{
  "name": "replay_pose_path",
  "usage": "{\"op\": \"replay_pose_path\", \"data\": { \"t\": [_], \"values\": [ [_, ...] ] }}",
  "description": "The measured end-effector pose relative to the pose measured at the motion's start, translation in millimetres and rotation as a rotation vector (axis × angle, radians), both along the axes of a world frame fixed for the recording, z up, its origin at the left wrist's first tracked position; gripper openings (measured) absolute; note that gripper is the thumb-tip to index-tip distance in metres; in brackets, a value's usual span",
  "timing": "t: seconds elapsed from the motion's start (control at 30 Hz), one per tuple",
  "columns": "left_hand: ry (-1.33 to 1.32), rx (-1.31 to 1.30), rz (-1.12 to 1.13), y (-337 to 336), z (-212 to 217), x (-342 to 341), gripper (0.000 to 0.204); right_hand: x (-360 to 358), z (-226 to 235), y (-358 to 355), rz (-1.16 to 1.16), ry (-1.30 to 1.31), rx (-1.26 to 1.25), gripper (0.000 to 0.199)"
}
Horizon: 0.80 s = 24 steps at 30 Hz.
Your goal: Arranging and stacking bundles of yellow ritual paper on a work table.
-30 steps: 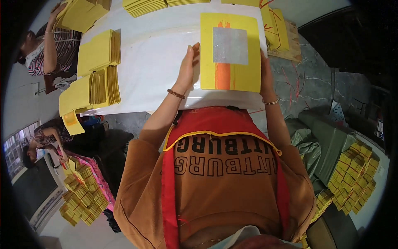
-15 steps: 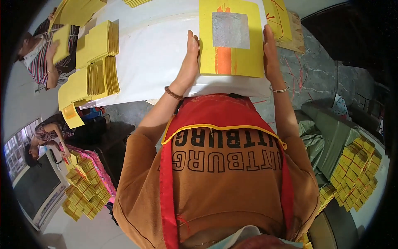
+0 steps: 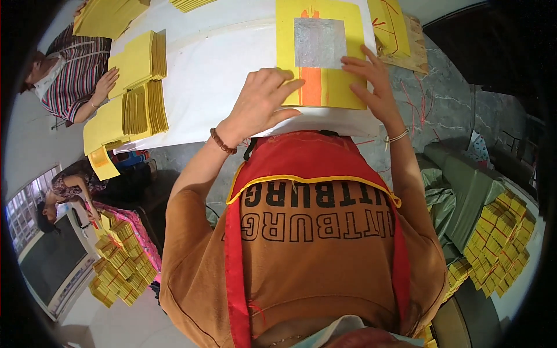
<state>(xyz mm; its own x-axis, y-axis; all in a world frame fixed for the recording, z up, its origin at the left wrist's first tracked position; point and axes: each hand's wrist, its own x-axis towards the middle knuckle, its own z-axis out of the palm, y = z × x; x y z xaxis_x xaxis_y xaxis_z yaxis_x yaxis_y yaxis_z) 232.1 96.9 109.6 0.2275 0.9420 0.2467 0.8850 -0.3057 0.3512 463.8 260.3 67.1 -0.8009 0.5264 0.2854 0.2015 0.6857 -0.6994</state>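
A stack of yellow paper sheets (image 3: 286, 43) lies on the white-covered table (image 3: 214, 64), directly before me. Its top sheet bears a silver square (image 3: 319, 43) with an orange band (image 3: 311, 87) below it. My left hand (image 3: 264, 95) is at the stack's near left corner, fingers bent over the edge and thumb apart. Over the right side, the spread fingers of my right hand (image 3: 374, 81) reach onto the top sheet beside the silver square. Neither hand grips anything that I can see. How thick the stack is cannot be made out.
Folded yellow paper piles (image 3: 142, 58) stand along the table's left. A co-worker in a striped top (image 3: 69, 78) has a hand by them. A tied yellow bundle (image 3: 389, 26) lies at far right. Bundles (image 3: 502, 238) are heaped lower right, others (image 3: 122, 264) lower left beside another person (image 3: 75, 182).
My hands have moved from flat against the stack's two sides to over its top, fingers on the sheet. The co-worker at left has lowered a yellow piece and leans nearer the piles.
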Motion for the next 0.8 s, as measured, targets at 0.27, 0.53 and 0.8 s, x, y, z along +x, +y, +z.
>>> {"op": "replay_pose_path", "data": {
  "t": [0.27, 0.53, 0.8],
  "values": [
    [-0.103, 0.03, -0.103, 11.3, 6.4, -7.8, 0.017, -3.1, -11.4, 3.1, -0.022, 0.089, -0.111, 0.016],
    [-0.337, -0.079, -0.141, 24.1, 9.2, -17.6, 0.012, -4.2, -10.2, 3.3, 0.024, 0.197, -0.277, 0.039],
    [-0.675, -0.468, 0.024, 31.2, 8.9, -21.2, 0.009, -4.0, -15.4, 3.4, -0.001, 0.22, -0.33, 0.056]
  ]
}}
